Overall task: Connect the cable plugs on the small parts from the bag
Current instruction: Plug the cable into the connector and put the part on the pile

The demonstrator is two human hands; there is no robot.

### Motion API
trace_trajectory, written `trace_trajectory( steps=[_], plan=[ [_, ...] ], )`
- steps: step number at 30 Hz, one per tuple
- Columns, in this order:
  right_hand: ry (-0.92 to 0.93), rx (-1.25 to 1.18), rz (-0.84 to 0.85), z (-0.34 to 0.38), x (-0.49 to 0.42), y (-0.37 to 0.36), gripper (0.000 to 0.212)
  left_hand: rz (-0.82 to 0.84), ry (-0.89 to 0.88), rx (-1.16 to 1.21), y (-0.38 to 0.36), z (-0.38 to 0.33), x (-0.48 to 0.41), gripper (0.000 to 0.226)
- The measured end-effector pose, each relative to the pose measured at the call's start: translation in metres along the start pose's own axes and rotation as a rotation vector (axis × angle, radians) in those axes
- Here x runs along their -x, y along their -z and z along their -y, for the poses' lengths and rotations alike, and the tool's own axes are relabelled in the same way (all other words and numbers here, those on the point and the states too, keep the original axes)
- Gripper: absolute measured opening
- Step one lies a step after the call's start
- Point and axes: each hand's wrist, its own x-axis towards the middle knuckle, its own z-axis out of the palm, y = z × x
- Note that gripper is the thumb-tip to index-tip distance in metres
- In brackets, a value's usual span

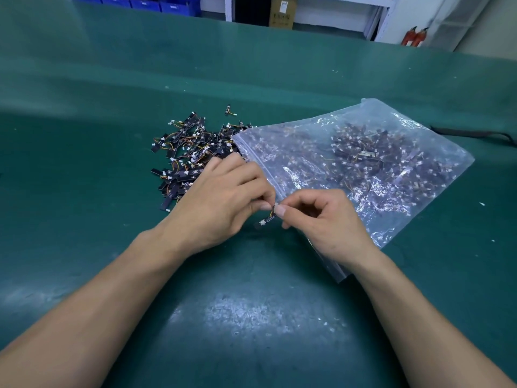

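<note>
A clear zip bag [363, 166] full of small black parts with orange-yellow cables and white plugs lies on the green table, its open mouth facing left. A pile of the same parts [190, 152] is spread out of the mouth. My left hand [223, 203] and my right hand [319, 219] meet in front of the bag. Together they pinch one small part [268, 218], a black strip with a short cable and a white plug hanging below the fingertips. Whether its plug is joined is hidden by my fingers.
The green mat [251, 317] covers the table around my arms. A dark strap or cable [475, 134] lies at the right edge. Blue bins [156, 2], a cardboard box [282, 12] and red extinguishers [415, 36] stand beyond the table.
</note>
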Motion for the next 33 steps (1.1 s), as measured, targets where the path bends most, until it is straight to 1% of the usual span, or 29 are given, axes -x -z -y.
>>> trace_trajectory(
  steps=[3,6,9,12,15,17,18,19,21,24,26,31,33],
  plan=[
    [-0.007,-0.015,-0.016,0.0,0.0,0.001,0.016,-0.021,0.041,-0.009,0.0,0.004,0.001,0.021],
    [-0.016,-0.018,-0.035,0.001,0.0,0.001,0.025,-0.026,0.091,0.037,-0.002,0.005,0.003,0.022],
    [-0.029,-0.038,-0.101,0.003,-0.001,0.002,0.024,-0.095,0.194,0.17,-0.004,0.003,0.002,0.014],
    [-0.028,-0.071,-0.199,0.004,-0.003,0.004,0.027,-0.194,0.28,0.301,-0.004,0.003,0.002,0.013],
    [-0.009,-0.075,-0.226,0.006,-0.003,0.003,0.029,-0.142,0.328,0.443,-0.006,-0.001,0.003,0.02],
    [0.001,-0.081,-0.213,0.006,-0.003,0.002,0.026,-0.103,0.332,0.517,-0.008,-0.005,0.003,0.013],
    [0.006,-0.09,-0.203,0.006,-0.002,0.002,0.024,-0.105,0.334,0.54,-0.009,-0.007,0.002,0.006],
    [0.013,-0.095,-0.192,0.005,-0.002,0.002,0.023,-0.122,0.337,0.553,-0.01,-0.007,0.002,0.004],
    [0.031,-0.078,-0.174,0.004,0.0,0.002,0.017,-0.163,0.338,0.544,-0.012,-0.008,0.002,0.012],
    [0.071,-0.017,-0.162,0.003,0.0,0.002,0.007,-0.17,0.296,0.463,-0.012,-0.008,0.002,0.012],
    [0.095,0.02,-0.168,0.002,0.0,0.003,0.008,-0.165,0.265,0.437,-0.013,-0.007,0.002,0.01],
    [0.145,0.071,-0.187,0.0,0.001,0.001,0.007,-0.158,0.253,0.476,-0.012,-0.005,0.004,0.014],
    [0.156,0.077,-0.185,0.0,0.001,0.0,0.006,-0.166,0.249,0.483,-0.012,-0.005,0.004,0.01]
  ],
)
